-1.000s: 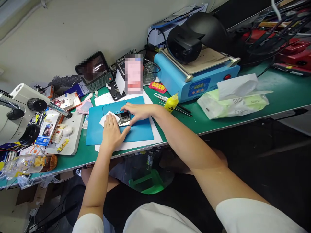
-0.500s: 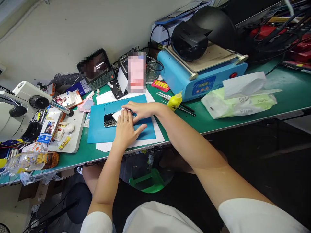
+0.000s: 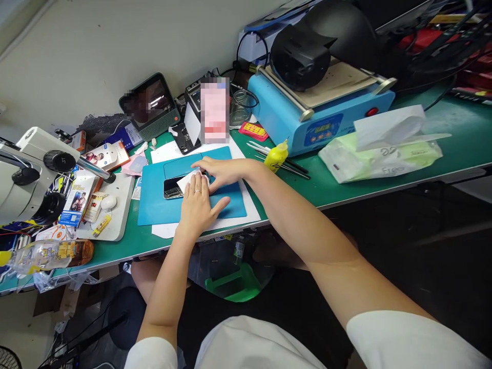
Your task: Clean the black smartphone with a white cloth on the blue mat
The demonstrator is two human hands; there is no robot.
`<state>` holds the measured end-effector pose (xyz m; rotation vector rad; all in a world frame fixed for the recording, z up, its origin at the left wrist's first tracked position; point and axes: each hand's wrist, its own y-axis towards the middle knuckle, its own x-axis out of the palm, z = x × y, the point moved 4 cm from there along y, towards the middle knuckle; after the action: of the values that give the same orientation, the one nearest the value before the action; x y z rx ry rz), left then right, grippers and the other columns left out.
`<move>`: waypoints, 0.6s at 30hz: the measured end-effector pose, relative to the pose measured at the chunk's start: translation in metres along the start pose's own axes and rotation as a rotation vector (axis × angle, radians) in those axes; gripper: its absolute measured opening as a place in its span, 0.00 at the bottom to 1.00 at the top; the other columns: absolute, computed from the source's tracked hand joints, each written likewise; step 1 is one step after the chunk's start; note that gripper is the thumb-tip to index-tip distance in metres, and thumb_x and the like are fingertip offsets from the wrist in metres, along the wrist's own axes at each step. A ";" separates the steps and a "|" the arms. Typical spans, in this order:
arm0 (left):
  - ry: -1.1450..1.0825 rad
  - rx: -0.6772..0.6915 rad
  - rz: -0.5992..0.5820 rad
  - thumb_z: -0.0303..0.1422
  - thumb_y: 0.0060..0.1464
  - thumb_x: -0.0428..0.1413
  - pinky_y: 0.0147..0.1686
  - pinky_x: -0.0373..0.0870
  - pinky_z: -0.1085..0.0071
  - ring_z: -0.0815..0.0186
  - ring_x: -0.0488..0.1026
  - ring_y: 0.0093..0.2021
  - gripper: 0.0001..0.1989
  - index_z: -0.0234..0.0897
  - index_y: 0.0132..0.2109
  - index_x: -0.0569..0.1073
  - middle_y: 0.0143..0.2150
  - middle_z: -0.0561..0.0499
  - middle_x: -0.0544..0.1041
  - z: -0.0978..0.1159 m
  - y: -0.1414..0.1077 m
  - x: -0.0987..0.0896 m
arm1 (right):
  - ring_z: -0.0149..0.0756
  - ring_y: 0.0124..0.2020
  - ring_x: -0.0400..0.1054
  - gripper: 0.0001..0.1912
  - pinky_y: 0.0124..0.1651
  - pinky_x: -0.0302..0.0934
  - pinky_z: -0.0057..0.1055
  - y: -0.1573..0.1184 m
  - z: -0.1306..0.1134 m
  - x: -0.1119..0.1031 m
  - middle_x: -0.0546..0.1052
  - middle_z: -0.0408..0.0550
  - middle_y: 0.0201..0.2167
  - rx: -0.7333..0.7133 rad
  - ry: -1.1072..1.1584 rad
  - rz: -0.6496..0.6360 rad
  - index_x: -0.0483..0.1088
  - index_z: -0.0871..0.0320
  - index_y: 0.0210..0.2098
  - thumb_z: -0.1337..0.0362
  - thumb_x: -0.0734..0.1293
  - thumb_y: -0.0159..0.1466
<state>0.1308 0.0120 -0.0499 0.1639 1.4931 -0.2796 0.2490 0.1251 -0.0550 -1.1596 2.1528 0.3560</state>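
A dark, glossy phone (image 3: 171, 189) lies on a blue mat (image 3: 154, 211), its right part covered by my hands and a white tissue (image 3: 185, 181). My left hand (image 3: 199, 204) presses down on the tissue with flat, outstretched fingers, thumb held apart, a ring on one finger. At the phone's right end, my right hand (image 3: 226, 171) spans it between thumb and fingers; the exact contact is partly hidden. White paper (image 3: 251, 210) sticks out from beneath the mat.
A microscope (image 3: 49, 164) and a lying drink bottle (image 3: 54, 254) are at left. Behind the mat stand a display device (image 3: 149, 105) and an opened phone part (image 3: 185, 138). Rightward are a yellow bottle (image 3: 277, 156), slim tools (image 3: 295, 170), a blue heating machine (image 3: 295, 123) and a tissue pack (image 3: 380, 159).
My left hand and the tissue have barely shifted over the phone. My right hand stays at the phone's right end. The camera view has tilted slightly.
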 end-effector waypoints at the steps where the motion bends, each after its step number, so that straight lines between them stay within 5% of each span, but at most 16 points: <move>1: 0.007 0.010 0.006 0.59 0.72 0.41 0.79 0.47 0.48 0.45 0.43 0.82 0.48 0.20 0.78 0.53 0.81 0.29 0.48 -0.001 -0.006 0.000 | 0.55 0.59 0.70 0.51 0.64 0.66 0.49 0.000 0.000 0.000 0.66 0.56 0.63 -0.005 -0.001 0.001 0.56 0.51 0.73 0.52 0.77 0.55; 9: 0.038 0.058 0.017 0.59 0.71 0.44 0.77 0.51 0.43 0.43 0.41 0.82 0.48 0.24 0.79 0.50 0.82 0.28 0.47 -0.003 -0.047 0.003 | 0.58 0.62 0.68 0.49 0.63 0.67 0.49 0.002 0.001 -0.001 0.67 0.53 0.61 -0.022 -0.018 0.006 0.59 0.47 0.71 0.53 0.78 0.54; 18: 0.036 0.097 0.015 0.60 0.71 0.42 0.78 0.51 0.45 0.45 0.43 0.82 0.48 0.23 0.78 0.52 0.81 0.27 0.49 0.002 -0.028 0.004 | 0.57 0.61 0.69 0.49 0.62 0.68 0.51 -0.004 -0.007 -0.002 0.65 0.55 0.61 0.014 -0.068 -0.054 0.55 0.48 0.74 0.55 0.75 0.57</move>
<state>0.1252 -0.0156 -0.0522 0.2587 1.5143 -0.3392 0.2505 0.1201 -0.0486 -1.1786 2.0580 0.3514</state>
